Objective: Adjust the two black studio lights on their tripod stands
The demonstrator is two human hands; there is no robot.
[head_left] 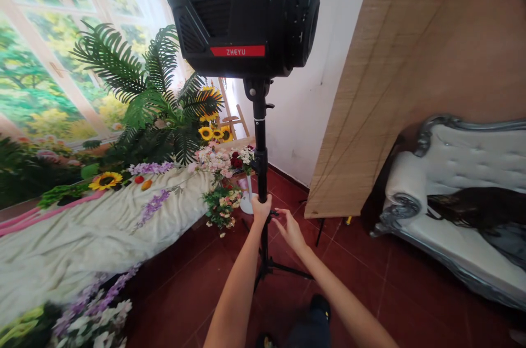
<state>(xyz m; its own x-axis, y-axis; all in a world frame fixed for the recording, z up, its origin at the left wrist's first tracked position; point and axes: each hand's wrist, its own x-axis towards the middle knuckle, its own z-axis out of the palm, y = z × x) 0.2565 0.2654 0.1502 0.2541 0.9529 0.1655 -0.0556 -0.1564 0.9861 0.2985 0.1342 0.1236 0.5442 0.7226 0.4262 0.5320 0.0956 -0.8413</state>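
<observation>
A large black studio light (246,19) with a red "ZHEYU" label sits on top of an upright black stand (260,172). My left hand (261,209) is wrapped round the stand's pole, low on the column. Just to its right, my right hand (290,228) has its thumb and fingers at a small black knob (274,214) on the pole, with a gap between the thumb and the other fingers. Below both hands, the stand's legs (287,269) spread over the red tiled floor.
On the left, a bed-like surface with a white cloth (164,227) carries artificial flowers; palm leaves (119,68) rise behind it. A bamboo blind (349,118) hangs right of the stand. A white tufted sofa (472,161) stands at the right. My shoes show below.
</observation>
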